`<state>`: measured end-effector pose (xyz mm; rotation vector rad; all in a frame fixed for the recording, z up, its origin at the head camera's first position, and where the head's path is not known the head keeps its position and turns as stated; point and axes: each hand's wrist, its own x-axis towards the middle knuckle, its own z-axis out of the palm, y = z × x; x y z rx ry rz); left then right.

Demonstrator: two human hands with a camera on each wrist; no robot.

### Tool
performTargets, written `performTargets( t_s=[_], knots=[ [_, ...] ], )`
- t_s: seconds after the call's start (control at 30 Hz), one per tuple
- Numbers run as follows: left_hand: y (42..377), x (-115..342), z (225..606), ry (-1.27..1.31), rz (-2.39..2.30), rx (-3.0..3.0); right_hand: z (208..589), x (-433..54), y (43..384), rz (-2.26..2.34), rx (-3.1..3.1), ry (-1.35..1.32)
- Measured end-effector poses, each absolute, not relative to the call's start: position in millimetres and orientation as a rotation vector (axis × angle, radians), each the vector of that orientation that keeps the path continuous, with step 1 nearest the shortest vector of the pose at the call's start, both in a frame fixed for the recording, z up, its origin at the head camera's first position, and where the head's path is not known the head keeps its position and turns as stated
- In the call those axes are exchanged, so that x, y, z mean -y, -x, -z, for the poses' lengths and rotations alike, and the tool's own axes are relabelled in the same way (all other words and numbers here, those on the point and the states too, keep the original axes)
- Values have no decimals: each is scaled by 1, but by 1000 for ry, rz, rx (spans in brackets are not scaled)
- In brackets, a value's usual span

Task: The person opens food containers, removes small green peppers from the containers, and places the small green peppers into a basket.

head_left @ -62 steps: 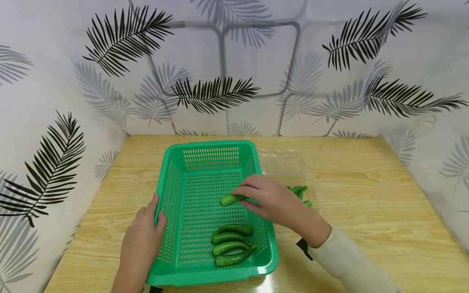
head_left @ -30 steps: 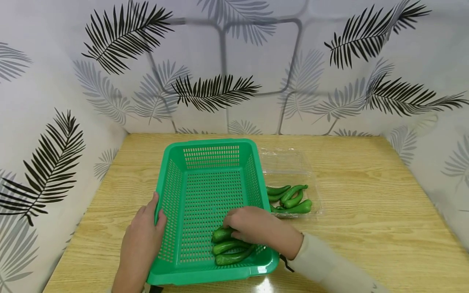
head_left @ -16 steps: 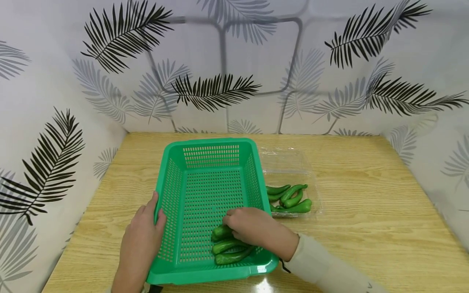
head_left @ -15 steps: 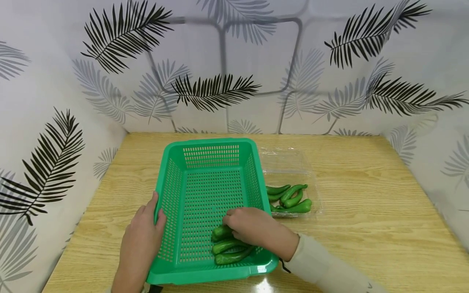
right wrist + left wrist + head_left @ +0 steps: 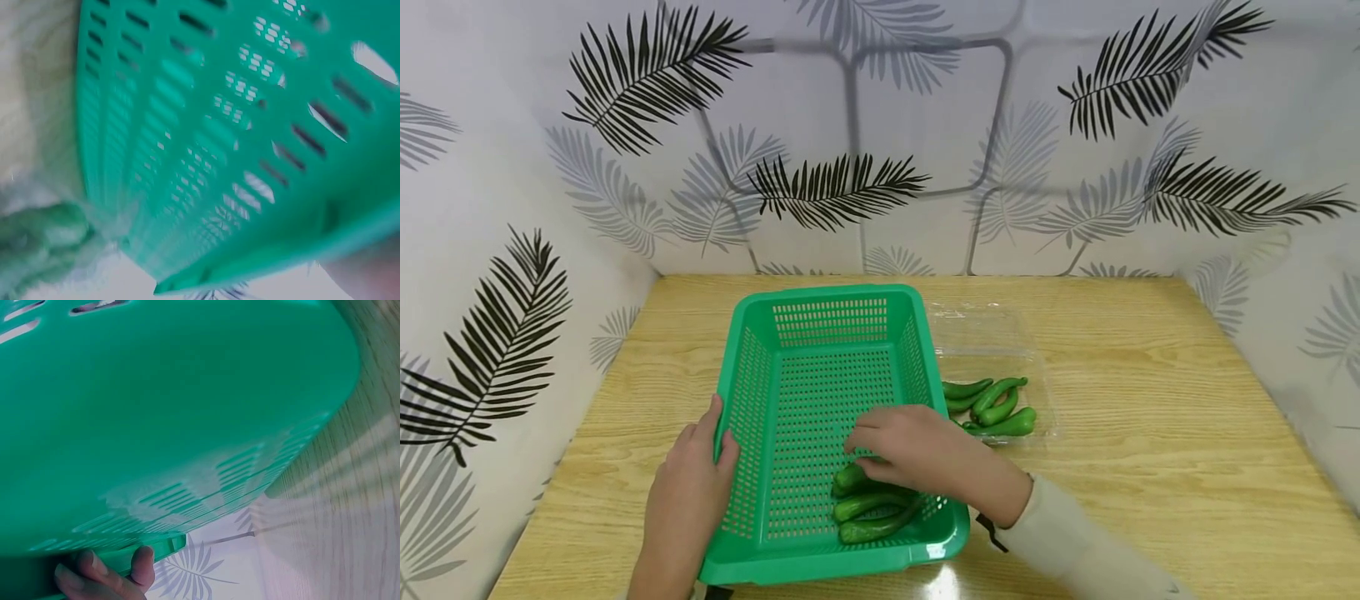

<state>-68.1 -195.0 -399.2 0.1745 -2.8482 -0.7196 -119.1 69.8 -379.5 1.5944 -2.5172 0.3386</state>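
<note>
My left hand (image 5: 688,487) grips the left rim of a green plastic basket (image 5: 827,292), thumb over the inner side. Its fingertips (image 5: 142,565) show under the rim in the left wrist view. Several long green peppers (image 5: 874,530) lie side by side in the basket's near right corner. Just over the farthest pepper (image 5: 850,477) hovers my right hand (image 5: 910,450), thumb and fingers parted with nothing visible between them. That hand partly covers the peppers; whether a finger still touches one is unclear. The right wrist view mostly holds the basket's slotted wall (image 5: 187,125).
Right of the basket, a clear plastic box (image 5: 985,333) stands with its lid open, and more green peppers (image 5: 1015,422) lie in it. The basket's right rim hides part of them. A wood-grain table (image 5: 1150,433) meets leaf-patterned cloth (image 5: 925,233) at the back and sides.
My right hand carried a pepper down to the row in the basket, let it go and rose slightly, its fingers parting. My left hand kept its grip on the rim.
</note>
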Motion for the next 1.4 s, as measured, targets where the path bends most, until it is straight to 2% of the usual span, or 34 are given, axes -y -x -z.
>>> performTargets(
  t_s=[0.2,0.5,0.97,1.4],
  knots=[
    [68,194,400,-173,726,2848,367,-92,132,-465,2314,-1532],
    [68,195,400,-160,720,2838,366,-133,151,-520,2366,-1369],
    [67,195,399,-143,731,2825,385,-200,169,-377,2711,-1024],
    [68,196,399,-145,725,2838,419,-211,182,-390,2992,-927]
  ],
)
